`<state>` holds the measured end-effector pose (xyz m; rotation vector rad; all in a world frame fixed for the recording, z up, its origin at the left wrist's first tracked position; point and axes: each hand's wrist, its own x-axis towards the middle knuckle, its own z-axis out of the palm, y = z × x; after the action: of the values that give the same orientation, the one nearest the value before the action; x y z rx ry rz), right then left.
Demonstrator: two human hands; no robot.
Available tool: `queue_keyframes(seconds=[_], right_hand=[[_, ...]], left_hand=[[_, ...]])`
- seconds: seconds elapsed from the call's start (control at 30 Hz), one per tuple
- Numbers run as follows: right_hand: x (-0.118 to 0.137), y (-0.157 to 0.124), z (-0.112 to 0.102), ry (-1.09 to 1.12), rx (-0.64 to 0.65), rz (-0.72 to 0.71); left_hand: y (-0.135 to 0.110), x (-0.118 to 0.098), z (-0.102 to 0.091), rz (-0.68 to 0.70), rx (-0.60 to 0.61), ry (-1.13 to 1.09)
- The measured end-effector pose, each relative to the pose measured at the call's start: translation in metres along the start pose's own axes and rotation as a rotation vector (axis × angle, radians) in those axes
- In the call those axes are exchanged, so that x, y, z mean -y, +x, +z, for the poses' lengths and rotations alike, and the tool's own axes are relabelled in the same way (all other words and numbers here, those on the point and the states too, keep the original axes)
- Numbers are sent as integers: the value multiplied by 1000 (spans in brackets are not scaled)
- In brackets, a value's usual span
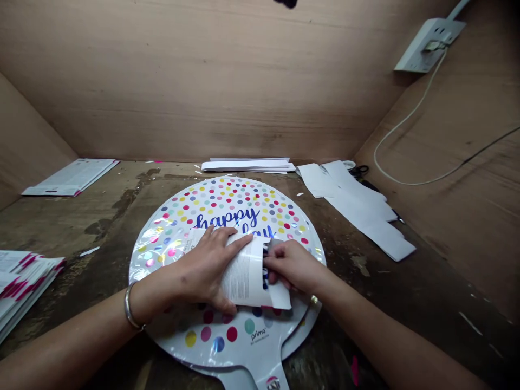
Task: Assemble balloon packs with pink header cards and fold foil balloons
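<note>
My left hand (207, 265) is closed over a white printed paper packet (244, 271), its fingers at the far edge and its thumb at the near edge. The packet's right end gapes, and shiny dark-blue folded foil (265, 271) shows inside. At this opening, the fingers of my right hand (294, 265) are pinched together; what they grip is hidden. Beneath both hands lie flat round foil balloons (219, 200) with coloured dots and blue "happy" lettering, stacked slightly out of line. Their tails (264, 360) point toward me.
Printed packets lie in a pile (28, 287) at the left and another (73, 176) at the back left. White sheets (247, 165) rest by the back panel, with fanned white cards (361, 211) and black-handled scissors (361, 170) to the right. A cable (390, 130) hangs from a wall socket (428, 46).
</note>
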<state>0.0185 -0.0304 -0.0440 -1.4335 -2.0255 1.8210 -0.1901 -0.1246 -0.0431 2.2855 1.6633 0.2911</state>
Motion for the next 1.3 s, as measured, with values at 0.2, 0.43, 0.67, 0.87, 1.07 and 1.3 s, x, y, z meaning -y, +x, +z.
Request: queue_keyframes(seconds=[0.2, 0.43, 0.67, 0.87, 1.07, 1.3], right_hand=[[14, -8, 14, -282, 62, -118], [-13, -21, 1, -872, -240, -645], [-16, -37, 30, -921, -289, -744], [-9, -22, 33, -751, -171, -989], [-12, -17, 41, -719, -136, -933], [7, -16, 50, -735, 156, -877]], left_hand=[[-2, -4, -1, 48, 36, -35], [-27, 1, -2, 71, 182, -6], [-44, -13, 11, -58, 98, -84], [-44, -6, 27, -47, 8, -85], [-61, -2, 36, -198, -117, -119], [-63, -5, 32, -251, -112, -105]])
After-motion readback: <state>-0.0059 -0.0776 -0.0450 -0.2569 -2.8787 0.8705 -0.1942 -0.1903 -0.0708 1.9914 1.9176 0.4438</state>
